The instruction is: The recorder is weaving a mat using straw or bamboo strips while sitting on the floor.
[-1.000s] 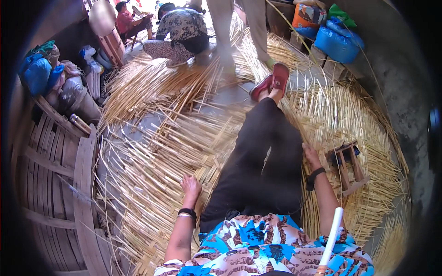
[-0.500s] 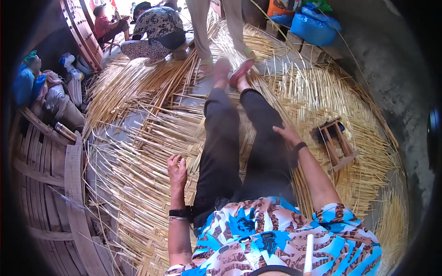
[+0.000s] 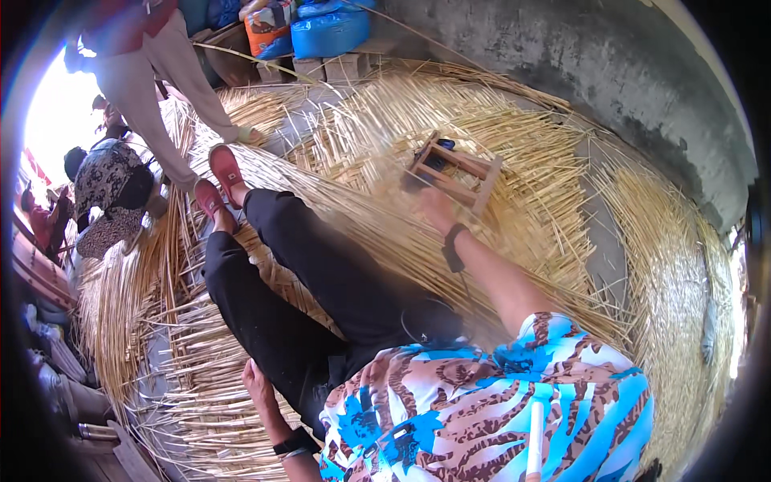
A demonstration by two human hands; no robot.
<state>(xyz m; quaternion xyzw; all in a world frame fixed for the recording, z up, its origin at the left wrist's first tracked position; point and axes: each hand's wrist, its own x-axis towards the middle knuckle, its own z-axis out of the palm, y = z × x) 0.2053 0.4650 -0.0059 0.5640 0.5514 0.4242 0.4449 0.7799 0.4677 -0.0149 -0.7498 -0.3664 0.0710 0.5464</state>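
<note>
My right hand (image 3: 437,210) reaches out beside a small wooden stool (image 3: 462,178) that lies tipped on the woven reeds, a dark blue piece on its far side. Motion smears the fingers, so whether they touch the stool cannot be told. Beside my left thigh is my left hand (image 3: 259,387), its fingers partly hidden but loosely extended, with nothing visible in them. My legs in black trousers (image 3: 313,265) stretch across the reed mat (image 3: 353,193). Each wrist wears a dark band.
A person in pale trousers (image 3: 148,88) stands beyond my red shoes (image 3: 226,166). Another person in a patterned top (image 3: 111,181) crouches at the left. Blue sacks (image 3: 329,34) rest on blocks by the grey wall (image 3: 578,72). More reed matting (image 3: 658,265) lies at the right.
My view has swung to the right. My right hand has left my right leg and moved out toward the stool. My left hand has come down beside my left thigh.
</note>
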